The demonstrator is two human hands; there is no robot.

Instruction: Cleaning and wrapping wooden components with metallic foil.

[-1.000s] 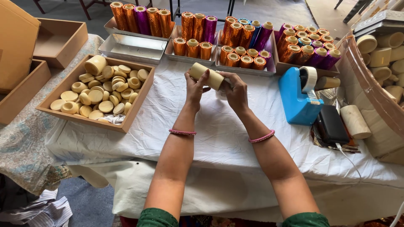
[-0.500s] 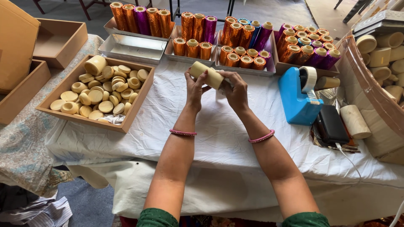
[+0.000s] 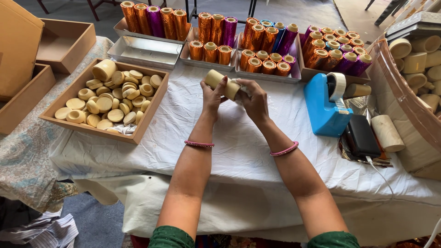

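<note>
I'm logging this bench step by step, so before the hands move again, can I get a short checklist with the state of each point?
1. Left hand grips the cream tube: ok.
2. Right hand at the tube's right end: ok.
3. Tube held clear of the white cloth: ok.
4. Blue tape dispenser upright beside the right hand: ok.
5. Wooden tray of cream caps stocked: ok.
6. Tube's right end capped: cannot tell.

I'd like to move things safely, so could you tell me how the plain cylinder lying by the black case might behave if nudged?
The cylinder lies on its side, so it would probably roll. It looks rigid, like the one both hands hold without denting it. The white cloth under part of it might slow it a little.
</note>
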